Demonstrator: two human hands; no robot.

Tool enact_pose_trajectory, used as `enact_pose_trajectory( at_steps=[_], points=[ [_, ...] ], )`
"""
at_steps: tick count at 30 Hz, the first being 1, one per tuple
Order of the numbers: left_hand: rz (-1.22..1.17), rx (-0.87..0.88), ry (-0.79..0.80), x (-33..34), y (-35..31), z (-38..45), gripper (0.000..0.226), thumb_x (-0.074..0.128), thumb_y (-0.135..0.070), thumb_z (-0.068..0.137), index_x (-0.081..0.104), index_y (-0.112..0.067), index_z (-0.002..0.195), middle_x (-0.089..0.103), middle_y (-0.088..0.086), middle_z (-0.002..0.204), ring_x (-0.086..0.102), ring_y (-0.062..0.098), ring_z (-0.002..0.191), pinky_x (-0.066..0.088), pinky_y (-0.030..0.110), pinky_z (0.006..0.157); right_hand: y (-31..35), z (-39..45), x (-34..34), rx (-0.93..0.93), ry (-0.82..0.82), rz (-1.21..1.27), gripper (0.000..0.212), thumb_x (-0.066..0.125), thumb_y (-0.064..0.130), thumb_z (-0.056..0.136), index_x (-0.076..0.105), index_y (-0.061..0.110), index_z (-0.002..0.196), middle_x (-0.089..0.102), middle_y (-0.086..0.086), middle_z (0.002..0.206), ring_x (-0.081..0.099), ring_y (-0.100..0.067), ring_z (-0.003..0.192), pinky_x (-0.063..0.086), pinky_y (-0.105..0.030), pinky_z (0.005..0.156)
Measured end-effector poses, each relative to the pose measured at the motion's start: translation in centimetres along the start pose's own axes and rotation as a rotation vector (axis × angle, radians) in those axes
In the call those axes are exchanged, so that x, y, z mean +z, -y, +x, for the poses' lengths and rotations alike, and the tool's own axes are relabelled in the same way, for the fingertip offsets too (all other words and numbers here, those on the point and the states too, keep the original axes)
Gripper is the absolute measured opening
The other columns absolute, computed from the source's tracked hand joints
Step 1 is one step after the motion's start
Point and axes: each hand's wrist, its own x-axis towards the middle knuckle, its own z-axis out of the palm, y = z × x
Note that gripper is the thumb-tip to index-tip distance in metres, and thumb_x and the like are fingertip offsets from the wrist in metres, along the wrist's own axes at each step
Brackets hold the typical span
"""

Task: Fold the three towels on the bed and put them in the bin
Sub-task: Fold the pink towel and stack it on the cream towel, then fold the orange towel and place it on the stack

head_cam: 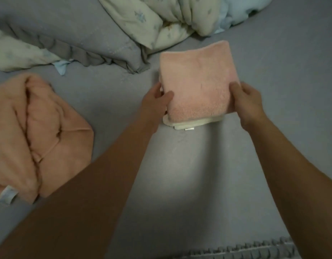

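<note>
A folded pink towel point(197, 85) lies on top of a folded cream towel point(191, 125), whose edge shows beneath it, on the grey bed sheet point(180, 174). My left hand point(155, 99) grips the stack's left side, thumb on top and fingers underneath. My right hand point(245, 99) grips its right side the same way. A third towel, peach-orange point(40, 135), lies crumpled and unfolded at the left with a pale label at its near corner. No bin is in view.
A grey pillow point(77, 34) and a rumpled cream quilt point(152, 17) lie across the back of the bed. A pale blue cover point(241, 10) is at the back right. The sheet's frilled edge point(245, 249) runs along the near side.
</note>
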Motion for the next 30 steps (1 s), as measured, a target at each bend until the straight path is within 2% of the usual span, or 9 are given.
enact_pose_trajectory(
  at_steps=[3,5,8,13,18,20,23,26,30],
  points=[
    [0.407,-0.186,-0.032,2.3,2.4,0.4,0.026,0.057,-0.026,0.093,0.060,-0.015,0.116,0.064,0.009,0.102,0.062,0.023,0.085,0.053,0.031,0.063,-3.8,1.4,0.5,0.123,0.068,-0.188,0.031,0.050,0.034,0.096,0.065,0.011,0.110,0.066,-0.014,0.111,0.060,-0.027,0.095,0.051,-0.051,0.092],
    [0.463,-0.253,-0.006,2.8,3.7,0.3,0.023,0.054,-0.033,0.094,0.061,-0.011,0.101,0.065,0.013,0.096,0.061,0.022,0.077,0.045,0.026,0.053,-5.0,1.2,0.7,0.131,0.052,-0.182,0.034,0.047,0.036,0.096,0.063,0.011,0.111,0.065,-0.013,0.111,0.061,-0.032,0.101,0.051,-0.052,0.092],
    [0.443,-0.201,-0.076,2.8,3.3,-0.3,0.020,0.054,-0.038,0.092,0.057,-0.022,0.080,0.067,0.009,0.091,0.063,0.018,0.071,0.045,0.023,0.052,-5.1,0.9,0.6,0.088,0.008,-0.122,0.046,0.044,0.044,0.092,0.059,0.015,0.124,0.063,-0.003,0.120,0.060,-0.024,0.110,0.049,-0.045,0.097],
    [0.517,-0.218,-0.101,-2.1,4.7,-4.8,0.017,0.054,-0.031,0.094,0.065,-0.019,0.099,0.070,0.008,0.098,0.068,0.021,0.082,0.049,0.030,0.069,-6.8,-2.1,0.8,0.316,-0.140,0.021,0.068,0.044,0.059,0.078,0.054,0.015,0.129,0.063,-0.010,0.126,0.060,-0.029,0.115,0.047,-0.051,0.101],
    [0.817,-0.254,-0.453,-14.9,7.5,-9.8,0.039,0.060,-0.029,0.084,0.063,-0.013,0.120,0.067,0.017,0.112,0.063,0.033,0.102,0.047,0.029,0.084,-9.4,-10.7,6.6,0.463,0.265,-0.223,0.047,0.058,0.036,0.088,0.059,0.004,0.122,0.064,-0.021,0.114,0.060,-0.031,0.099,0.048,-0.046,0.096],
    [0.944,-0.258,-0.620,-20.8,8.0,-10.4,0.054,0.053,-0.040,0.076,0.059,-0.015,0.124,0.059,0.024,0.120,0.056,0.043,0.110,0.046,0.043,0.095,-9.2,-13.7,10.2,0.397,0.371,-0.331,0.040,0.061,0.029,0.091,0.062,-0.002,0.117,0.057,-0.028,0.122,0.058,-0.036,0.108,0.043,-0.041,0.101],
    [1.061,-0.314,-0.822,-28.3,8.4,-9.5,0.068,0.065,-0.040,0.071,0.042,-0.024,0.132,0.031,0.017,0.148,0.033,0.043,0.132,0.031,0.055,0.106,-7.5,-16.5,15.4,0.325,0.462,-0.393,0.052,0.060,0.032,0.092,0.052,0.006,0.137,0.035,-0.021,0.147,0.045,-0.031,0.129,0.029,-0.028,0.110],
    [1.176,-0.356,-0.739,-34.2,8.9,-7.3,0.087,0.068,-0.049,0.071,0.022,-0.030,0.143,0.009,0.015,0.159,0.016,0.042,0.142,0.022,0.060,0.109,-5.8,-18.9,20.5,0.188,0.594,-0.400,0.055,0.061,0.034,0.092,0.050,0.009,0.140,0.050,-0.015,0.142,0.053,-0.025,0.125,0.035,-0.027,0.107],
    [1.121,-0.249,-0.630,-37.7,8.9,-5.7,0.052,0.060,-0.037,0.077,0.049,-0.020,0.125,0.050,0.020,0.125,0.050,0.044,0.112,0.043,0.048,0.090,-3.0,-22.1,26.9,0.193,0.656,-0.321,0.046,0.056,0.041,0.093,0.057,0.020,0.133,0.060,-0.002,0.132,0.056,-0.018,0.120,0.040,-0.032,0.107]
  ],
)
